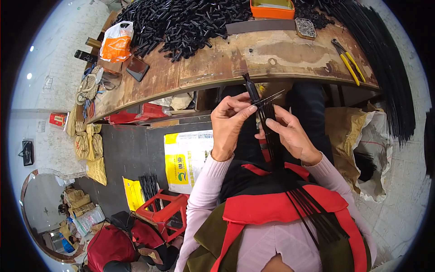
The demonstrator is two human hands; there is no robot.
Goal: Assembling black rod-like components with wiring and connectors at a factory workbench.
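Observation:
Above my lap, just off the bench's near edge, my left hand (232, 121) pinches a thin dark strip or wire (272, 97) against a black tubular piece (251, 89). The strip sticks out across the piece to the upper right. From below the tube a bundle of thin black rods (273, 147) runs down toward my waist. My right hand (292, 136) is closed round the upper rods, thumb on top, with some fingers hidden behind them. More thin black rods (312, 208) lie loose over the red and black apron (272, 207) on my lap.
The wooden bench (208, 63) carries a heap of black tubular pieces (181, 27), yellow-handled pliers (349, 63), a small tin (305, 28), an orange box (272, 9) and a phone (137, 68). Long black rods (385, 68) hang off its right end. A red stool (167, 213) stands left.

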